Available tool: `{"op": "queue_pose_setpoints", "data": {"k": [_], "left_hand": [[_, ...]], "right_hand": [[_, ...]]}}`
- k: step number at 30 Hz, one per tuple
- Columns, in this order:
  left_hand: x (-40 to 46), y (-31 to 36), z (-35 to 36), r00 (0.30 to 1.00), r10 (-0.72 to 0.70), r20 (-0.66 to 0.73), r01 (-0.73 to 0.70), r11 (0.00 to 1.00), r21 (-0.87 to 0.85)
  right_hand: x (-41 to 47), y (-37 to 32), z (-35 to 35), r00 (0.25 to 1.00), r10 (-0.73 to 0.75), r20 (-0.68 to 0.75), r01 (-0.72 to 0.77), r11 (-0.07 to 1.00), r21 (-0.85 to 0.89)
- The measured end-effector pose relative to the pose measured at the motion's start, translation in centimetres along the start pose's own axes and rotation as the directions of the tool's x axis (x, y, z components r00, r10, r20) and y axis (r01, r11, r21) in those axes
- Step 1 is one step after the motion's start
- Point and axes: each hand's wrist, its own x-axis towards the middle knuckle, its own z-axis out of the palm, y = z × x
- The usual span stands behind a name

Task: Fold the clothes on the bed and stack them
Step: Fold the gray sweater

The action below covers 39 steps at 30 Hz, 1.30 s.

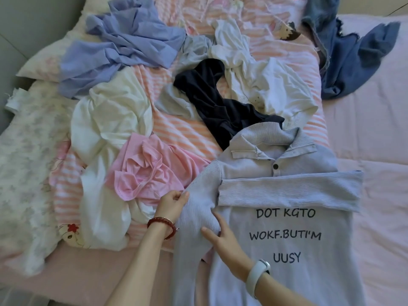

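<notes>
Head view: grey sweater [284,250] flat on pink sheet [375,195], near bed's front edge, 1 sleeve folded across chest. Your L hand [173,204] pinches other sleeve's outer edge; R hand [220,235] lies flat, fingers straight, at armpit. Open sheet to your right; unfolded pile [154,96] crowds left w/ pink top [150,173] touching sleeve.

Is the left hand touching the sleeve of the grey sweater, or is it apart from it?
Touching. The head view shows the left hand pinching the edge of the sleeve of the grey sweater between its fingertips.
</notes>
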Motion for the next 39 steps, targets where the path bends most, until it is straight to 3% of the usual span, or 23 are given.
{"op": "queue_pose_setpoints", "data": {"k": [6,8,10,12,15,17,19,23,26,29,33,35,39], "left_hand": [[-0.1,1.8,1.2,0.99,0.05,-0.129,-0.029,0.986,0.162],[-0.3,2.9,1.7,0.99,0.05,-0.129,-0.032,0.99,0.136],[-0.6,4.1,2.7,0.999,0.046,-0.03,-0.046,0.999,-0.007],[-1.0,5.2,4.1,0.992,0.052,0.114,-0.04,0.993,-0.11],[-0.8,5.7,5.8,0.978,0.143,0.149,-0.149,0.988,0.028],[0.0,5.7,6.3,0.957,0.264,0.115,-0.287,0.909,0.301],[0.6,5.8,6.9,0.923,0.358,0.141,-0.378,0.774,0.508],[1.7,5.8,8.4,0.886,0.361,0.291,-0.449,0.51,0.734],[2.6,5.6,8.6,0.888,0.386,0.25,-0.414,0.438,0.798],[2.4,5.4,8.1,0.873,0.414,0.258,-0.452,0.487,0.748],[1.6,6.1,7.6,0.859,0.384,0.339,-0.506,0.54,0.672],[1.2,6.7,7.7,0.845,0.397,0.358,-0.532,0.555,0.64],[0.4,7.7,8.5,0.777,0.507,0.374,-0.604,0.433,0.669]], "right_hand": [[-0.3,-1.5,-3.0,0.992,0.074,-0.099,-0.059,0.986,0.154],[-0.2,-3.4,-5.2,0.986,0.055,-0.157,-0.022,0.977,0.21],[-0.1,-5.1,-8.1,0.972,-0.004,-0.235,0.015,0.999,0.043],[0.2,-5.7,-11.0,0.936,-0.129,-0.326,0.029,0.954,-0.297],[0.3,-4.8,-13.3,0.882,-0.259,-0.393,0.015,0.85,-0.527],[0.2,-3.5,-13.1,0.89,-0.281,-0.358,-0.004,0.782,-0.624],[0.6,-1.9,-12.0,0.93,-0.212,-0.3,-0.054,0.729,-0.683],[2.3,-0.8,-9.8,0.91,-0.113,-0.398,-0.231,0.658,-0.717],[2.6,-0.9,-10.0,0.88,-0.167,-0.444,-0.279,0.575,-0.769],[1.5,-0.2,-11.4,0.862,-0.214,-0.46,-0.252,0.606,-0.754],[0.4,0.9,-12.2,0.802,-0.368,-0.47,-0.067,0.726,-0.684],[0.5,0.3,-11.3,0.8,-0.375,-0.469,-0.013,0.771,-0.637],[2.4,-1.3,-9.0,0.798,-0.277,-0.536,-0.161,0.758,-0.632]]}}
